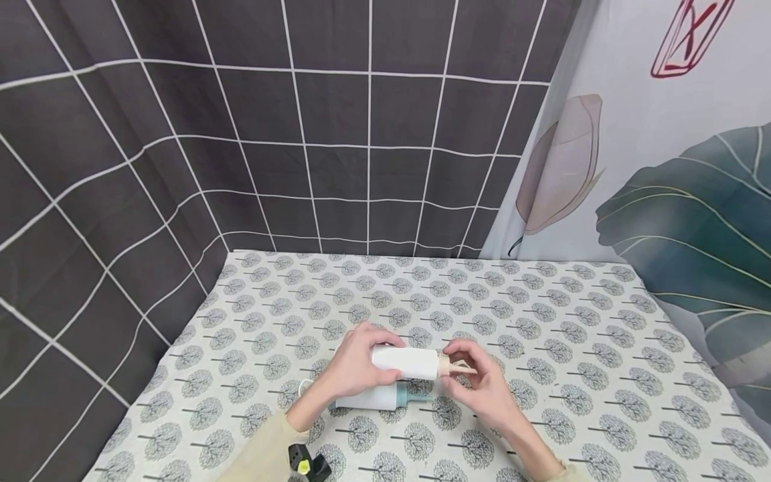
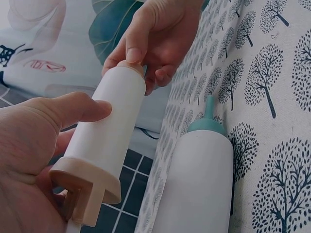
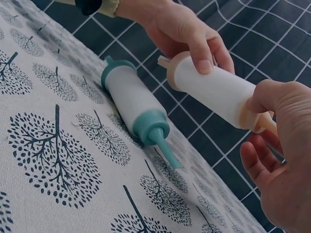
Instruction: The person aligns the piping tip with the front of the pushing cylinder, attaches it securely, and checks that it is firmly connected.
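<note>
A white bottle-like cylinder (image 1: 405, 361) with a beige nozzle cap (image 1: 444, 365) is held level above the table by both hands. My left hand (image 1: 360, 358) grips its body, thumb along the side. A beige end piece (image 2: 85, 182) with a slotted bracket shows below that hand. My right hand (image 1: 478, 378) pinches the cap around the base of its thin nozzle (image 3: 268, 123), with the lower fingers curled loosely beneath. On the cloth close by lies a second white cylinder (image 3: 135, 94) with a teal nozzle cap (image 3: 151, 127) and a teal end piece, untouched by either hand.
A white cloth (image 1: 530, 335) printed with grey trees covers the table. Behind it and to the left hangs a dark curtain (image 1: 337, 167) with white grid lines. A pale curtain (image 1: 650, 167) with large leaves hangs at the right. A thin white loop (image 1: 304, 385) shows beside the left wrist.
</note>
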Demonstrator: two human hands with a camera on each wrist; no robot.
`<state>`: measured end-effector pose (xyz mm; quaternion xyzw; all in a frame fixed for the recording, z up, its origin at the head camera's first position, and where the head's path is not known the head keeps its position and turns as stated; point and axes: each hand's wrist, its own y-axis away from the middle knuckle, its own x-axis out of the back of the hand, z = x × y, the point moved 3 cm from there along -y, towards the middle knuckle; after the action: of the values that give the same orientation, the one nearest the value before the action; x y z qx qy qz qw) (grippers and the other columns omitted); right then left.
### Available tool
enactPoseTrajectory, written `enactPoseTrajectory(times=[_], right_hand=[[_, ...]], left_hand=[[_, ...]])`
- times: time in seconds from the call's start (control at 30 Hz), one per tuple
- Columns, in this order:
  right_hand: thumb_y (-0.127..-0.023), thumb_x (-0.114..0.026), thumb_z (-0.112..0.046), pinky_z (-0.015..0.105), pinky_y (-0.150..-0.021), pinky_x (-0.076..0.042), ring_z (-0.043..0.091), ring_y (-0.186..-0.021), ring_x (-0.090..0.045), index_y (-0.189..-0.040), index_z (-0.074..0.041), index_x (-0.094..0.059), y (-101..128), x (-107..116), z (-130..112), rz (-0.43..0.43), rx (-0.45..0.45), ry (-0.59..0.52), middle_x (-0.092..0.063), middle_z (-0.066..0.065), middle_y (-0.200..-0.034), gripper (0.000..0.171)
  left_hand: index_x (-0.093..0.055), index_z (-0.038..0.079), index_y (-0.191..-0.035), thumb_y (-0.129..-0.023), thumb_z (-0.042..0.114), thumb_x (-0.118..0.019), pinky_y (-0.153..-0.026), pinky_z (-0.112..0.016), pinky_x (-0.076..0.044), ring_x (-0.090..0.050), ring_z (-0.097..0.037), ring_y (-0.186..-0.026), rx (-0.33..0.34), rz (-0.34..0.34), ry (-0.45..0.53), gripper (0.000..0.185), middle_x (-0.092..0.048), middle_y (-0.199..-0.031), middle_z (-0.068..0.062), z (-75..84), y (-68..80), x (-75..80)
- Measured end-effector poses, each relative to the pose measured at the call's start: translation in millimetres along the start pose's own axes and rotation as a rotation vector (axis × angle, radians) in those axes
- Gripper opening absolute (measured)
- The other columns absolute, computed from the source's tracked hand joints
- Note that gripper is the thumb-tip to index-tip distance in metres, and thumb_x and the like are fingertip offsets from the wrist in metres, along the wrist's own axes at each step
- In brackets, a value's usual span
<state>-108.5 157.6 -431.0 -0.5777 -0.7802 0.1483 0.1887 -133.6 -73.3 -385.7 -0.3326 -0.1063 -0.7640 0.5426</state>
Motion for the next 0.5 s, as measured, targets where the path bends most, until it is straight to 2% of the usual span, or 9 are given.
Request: enactPoseTrajectory(times=[0.2,0.37,0.5], right_hand=[[-0.074,-0.063,0.021,0.029,-0.084,-0.054,0.020,-0.094,-0.060,-0.111,0.004,-0.056,0.1,-1.2,0.9,-0.009,0.010,-0.010,-0.057,0.017,-0.109,0.041],[-0.075,-0.064,0.020,0.032,-0.084,-0.056,0.020,-0.096,-0.061,-0.107,0.003,-0.058,1.1,-1.2,2.2,-0.007,-0.010,-0.004,-0.054,0.026,-0.111,0.037],[-0.077,-0.065,0.018,0.033,-0.083,-0.056,0.020,-0.096,-0.061,-0.108,0.003,-0.059,1.3,-1.0,2.5,0.007,-0.036,0.011,-0.056,0.025,-0.112,0.034]], left_hand=[[-0.076,0.017,-0.104,-0.065,0.014,-0.089,-0.078,-0.041,-0.041,-0.048,-0.016,-0.090,0.009,-0.004,0.005,0.042,-0.061,-0.098,0.006,0.5,0.5,0.2],[-0.076,0.016,-0.104,-0.065,0.013,-0.089,-0.077,-0.040,-0.041,-0.049,-0.015,-0.088,0.000,-0.005,0.009,0.041,-0.062,-0.097,0.007,0.1,0.4,0.1],[-0.076,0.017,-0.104,-0.065,0.013,-0.089,-0.076,-0.039,-0.041,-0.048,-0.015,-0.087,-0.001,-0.004,0.007,0.041,-0.061,-0.095,0.007,0.1,0.5,0.5]])
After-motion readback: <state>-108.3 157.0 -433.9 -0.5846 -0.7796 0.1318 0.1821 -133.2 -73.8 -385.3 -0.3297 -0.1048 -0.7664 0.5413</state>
